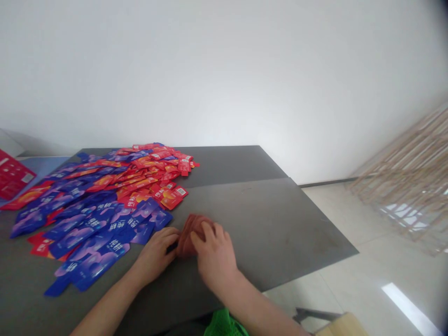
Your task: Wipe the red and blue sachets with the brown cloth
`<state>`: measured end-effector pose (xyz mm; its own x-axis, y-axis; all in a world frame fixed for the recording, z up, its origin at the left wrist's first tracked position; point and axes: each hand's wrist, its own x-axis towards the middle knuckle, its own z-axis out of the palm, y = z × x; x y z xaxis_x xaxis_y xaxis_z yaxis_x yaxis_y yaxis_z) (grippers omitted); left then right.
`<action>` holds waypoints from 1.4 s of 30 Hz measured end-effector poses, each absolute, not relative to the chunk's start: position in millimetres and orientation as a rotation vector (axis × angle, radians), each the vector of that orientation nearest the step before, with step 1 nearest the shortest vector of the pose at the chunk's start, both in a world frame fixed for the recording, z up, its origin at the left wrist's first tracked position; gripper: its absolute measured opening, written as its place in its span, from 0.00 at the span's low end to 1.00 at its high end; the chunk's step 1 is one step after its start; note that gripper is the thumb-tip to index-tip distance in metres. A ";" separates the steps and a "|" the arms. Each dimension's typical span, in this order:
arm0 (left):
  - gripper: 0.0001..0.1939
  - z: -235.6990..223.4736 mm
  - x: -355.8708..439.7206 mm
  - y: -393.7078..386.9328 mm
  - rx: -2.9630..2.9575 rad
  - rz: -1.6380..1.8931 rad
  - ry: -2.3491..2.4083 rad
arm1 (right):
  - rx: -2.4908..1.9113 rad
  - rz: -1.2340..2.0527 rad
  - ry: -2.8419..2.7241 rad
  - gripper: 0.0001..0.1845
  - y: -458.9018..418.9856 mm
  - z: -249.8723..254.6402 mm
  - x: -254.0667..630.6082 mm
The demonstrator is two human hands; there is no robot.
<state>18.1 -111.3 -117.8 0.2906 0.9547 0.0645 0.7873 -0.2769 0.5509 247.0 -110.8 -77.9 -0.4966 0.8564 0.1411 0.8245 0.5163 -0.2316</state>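
My left hand (156, 256) rests on the grey table top (266, 224), its fingertips against the side of a folded reddish-brown bundle (191, 235), possibly a stack of sachets or cloth. My right hand (215, 256) cups the bundle from the other side and covers part of it. A small dark item shows under my left fingertips. A large spread of flat blue-purple sachets (94, 238) lies just left of my left hand, and red-orange sachets (147, 175) are heaped behind them.
Beyond the table's right edge lies a glossy tiled floor (367, 280). A bundle of thin wooden sticks (409, 177) leans at the right. Red printed cartons (12, 175) stand off the far left. A green mesh item (224, 325) and a wooden stool (341, 325) sit near me.
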 end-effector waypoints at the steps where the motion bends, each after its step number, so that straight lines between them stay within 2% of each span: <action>1: 0.08 -118.2 18.2 -111.7 2.140 0.539 1.570 | -1.362 0.222 -2.562 0.18 -114.7 -81.2 239.5; 4: 0.09 -119.8 17.2 -112.6 2.146 0.542 1.565 | -1.392 0.241 -2.544 0.16 -113.9 -88.9 244.3; 10: 0.12 -123.9 12.3 -110.7 2.204 0.598 1.524 | -1.558 0.282 -2.451 0.19 -78.8 -84.6 307.5; 15: 0.11 -126.2 10.6 -110.2 2.237 0.613 1.516 | -1.370 0.381 -2.507 0.20 -73.9 -82.1 301.1; 21: 0.10 -125.4 12.4 -111.7 2.190 0.643 1.562 | -0.854 0.483 -2.666 0.19 -69.5 -81.0 282.7; 27: 0.11 -124.6 12.2 -112.7 2.167 0.641 1.564 | -1.309 0.333 -2.460 0.21 -60.9 -79.4 288.5; 34: 0.06 -126.2 12.3 -112.5 2.169 0.620 1.588 | -1.254 0.195 -2.536 0.20 -106.9 -90.2 246.0; 39: 0.06 -125.4 13.4 -112.8 2.194 0.609 1.540 | -1.605 0.102 -2.414 0.13 -84.0 -91.8 274.2; 42: 0.05 -124.5 15.3 -113.5 2.204 0.624 1.527 | -1.750 0.038 -2.323 0.15 -72.0 -84.5 288.7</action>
